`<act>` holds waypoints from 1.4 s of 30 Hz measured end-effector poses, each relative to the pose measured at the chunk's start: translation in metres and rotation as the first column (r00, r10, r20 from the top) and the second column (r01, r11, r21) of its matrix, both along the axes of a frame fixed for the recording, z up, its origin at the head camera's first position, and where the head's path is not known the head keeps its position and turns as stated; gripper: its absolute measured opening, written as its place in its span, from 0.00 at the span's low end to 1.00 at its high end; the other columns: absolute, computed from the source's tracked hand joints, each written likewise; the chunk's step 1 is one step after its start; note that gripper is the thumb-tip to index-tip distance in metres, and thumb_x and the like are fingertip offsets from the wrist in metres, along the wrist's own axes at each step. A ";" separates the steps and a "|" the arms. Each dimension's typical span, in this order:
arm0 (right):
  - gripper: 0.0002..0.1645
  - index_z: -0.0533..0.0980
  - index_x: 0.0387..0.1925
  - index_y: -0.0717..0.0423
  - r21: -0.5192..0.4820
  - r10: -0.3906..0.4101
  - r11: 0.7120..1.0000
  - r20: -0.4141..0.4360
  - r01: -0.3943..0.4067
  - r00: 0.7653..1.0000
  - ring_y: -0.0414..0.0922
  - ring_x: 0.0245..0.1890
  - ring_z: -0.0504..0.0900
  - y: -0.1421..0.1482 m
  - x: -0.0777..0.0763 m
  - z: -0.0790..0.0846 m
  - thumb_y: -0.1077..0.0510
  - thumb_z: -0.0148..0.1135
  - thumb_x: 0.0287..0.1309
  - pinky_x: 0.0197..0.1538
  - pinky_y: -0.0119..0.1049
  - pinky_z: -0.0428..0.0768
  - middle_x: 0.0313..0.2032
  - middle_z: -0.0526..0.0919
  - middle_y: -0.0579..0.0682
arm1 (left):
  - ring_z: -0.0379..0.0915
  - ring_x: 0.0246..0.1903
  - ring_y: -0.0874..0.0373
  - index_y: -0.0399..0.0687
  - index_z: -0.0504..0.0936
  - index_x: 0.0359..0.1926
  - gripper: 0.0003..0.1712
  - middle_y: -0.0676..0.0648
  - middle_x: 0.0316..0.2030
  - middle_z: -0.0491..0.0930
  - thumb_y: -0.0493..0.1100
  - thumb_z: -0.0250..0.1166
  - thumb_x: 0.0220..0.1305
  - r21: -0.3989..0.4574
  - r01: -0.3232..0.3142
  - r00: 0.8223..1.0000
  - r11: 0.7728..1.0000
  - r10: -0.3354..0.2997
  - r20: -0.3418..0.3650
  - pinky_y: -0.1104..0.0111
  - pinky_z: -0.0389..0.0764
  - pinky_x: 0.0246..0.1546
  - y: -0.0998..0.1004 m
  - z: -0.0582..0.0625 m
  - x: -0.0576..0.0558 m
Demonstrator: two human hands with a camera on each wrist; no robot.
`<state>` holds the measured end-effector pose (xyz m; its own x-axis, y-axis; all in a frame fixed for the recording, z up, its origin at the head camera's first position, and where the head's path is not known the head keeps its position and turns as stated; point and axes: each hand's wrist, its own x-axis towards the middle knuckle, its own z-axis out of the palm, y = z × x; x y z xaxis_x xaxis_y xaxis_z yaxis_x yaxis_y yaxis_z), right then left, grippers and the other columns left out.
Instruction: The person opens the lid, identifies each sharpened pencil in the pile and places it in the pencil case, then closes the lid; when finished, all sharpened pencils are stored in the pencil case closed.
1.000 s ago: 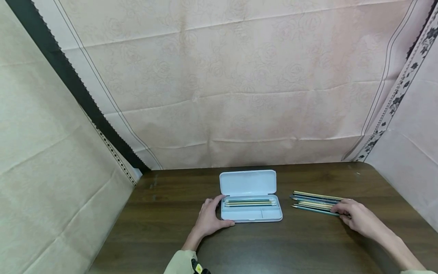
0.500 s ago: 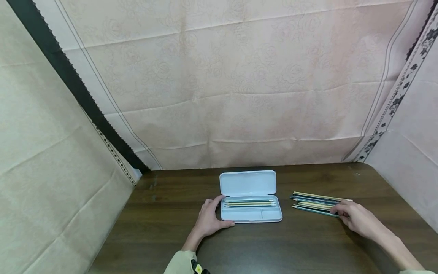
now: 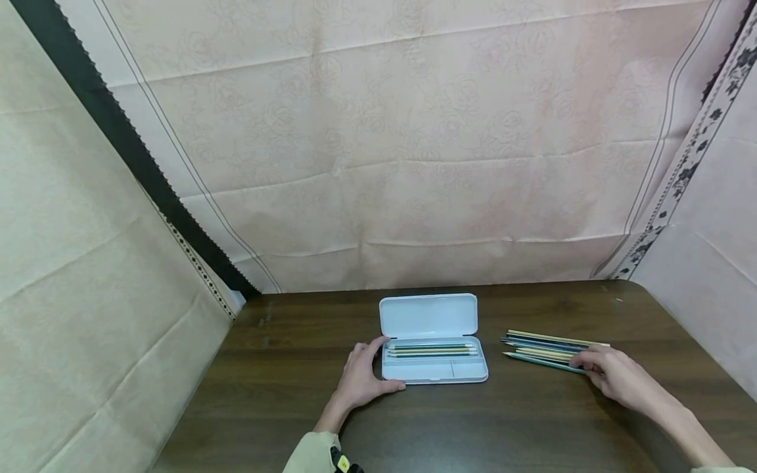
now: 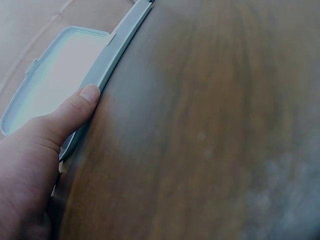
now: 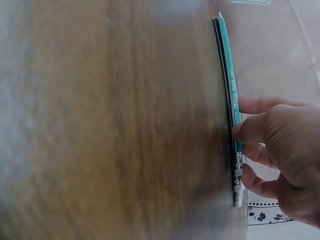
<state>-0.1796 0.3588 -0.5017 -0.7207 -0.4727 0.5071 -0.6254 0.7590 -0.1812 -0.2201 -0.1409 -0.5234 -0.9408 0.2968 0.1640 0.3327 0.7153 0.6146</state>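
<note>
A pale blue pencil case [image 3: 434, 379] lies with its lid [image 3: 428, 316] up, and several pencils [image 3: 432, 351] are in its back section. My left hand [image 3: 362, 378] grips the case's left end, thumb on the front edge and index finger at the back corner. To the right of the case, several pencils [image 3: 547, 341] lie side by side in a loose bunch. My right hand [image 3: 612, 371] pinches a green pencil [image 5: 227, 60] at the bunch's near side, close to its eraser end. A dark pencil [image 5: 222, 65] runs right alongside it. My right fingertips are partly hidden behind the pencils.
Both rest on a dark brown wooden table [image 3: 449, 427]. Pale patterned cloth [image 3: 414, 164] hangs behind the table's back edge and at both sides. A black band with a yellow mark [image 3: 343, 463] is on the left wrist.
The green pencil's pointed end has shifted slightly, now covering the dark tip beside it. My right hand has barely moved; my left hand and the case stay still.
</note>
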 end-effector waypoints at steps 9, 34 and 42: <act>0.29 0.83 0.36 0.51 -0.035 0.065 0.997 0.008 -0.065 0.998 0.29 0.27 0.66 -0.009 -0.003 0.008 0.81 0.71 0.33 0.26 0.31 0.68 0.29 0.71 0.33 | 0.64 0.50 0.52 0.56 0.68 0.71 0.57 0.46 0.53 0.72 0.71 0.77 0.42 0.006 -0.001 1.000 1.000 0.001 -0.001 0.53 0.68 0.47 0.000 -0.001 -0.001; 0.28 0.83 0.36 0.50 -0.057 0.116 0.992 0.014 -0.115 0.993 0.30 0.25 0.66 -0.052 -0.018 0.018 0.81 0.71 0.36 0.25 0.30 0.67 0.28 0.70 0.34 | 0.63 0.48 0.53 0.56 0.68 0.71 0.57 0.47 0.51 0.71 0.71 0.77 0.42 0.001 -0.006 1.000 1.000 0.006 0.012 0.55 0.68 0.45 0.000 0.000 0.000; 0.25 0.84 0.37 0.51 -0.053 0.130 0.991 0.098 -0.125 0.987 0.31 0.26 0.68 -0.067 -0.023 0.020 0.80 0.68 0.41 0.26 0.30 0.70 0.31 0.75 0.38 | 0.64 0.48 0.52 0.55 0.68 0.71 0.57 0.46 0.51 0.71 0.71 0.77 0.42 0.006 -0.007 1.000 1.000 0.007 0.004 0.54 0.69 0.44 0.000 -0.001 -0.001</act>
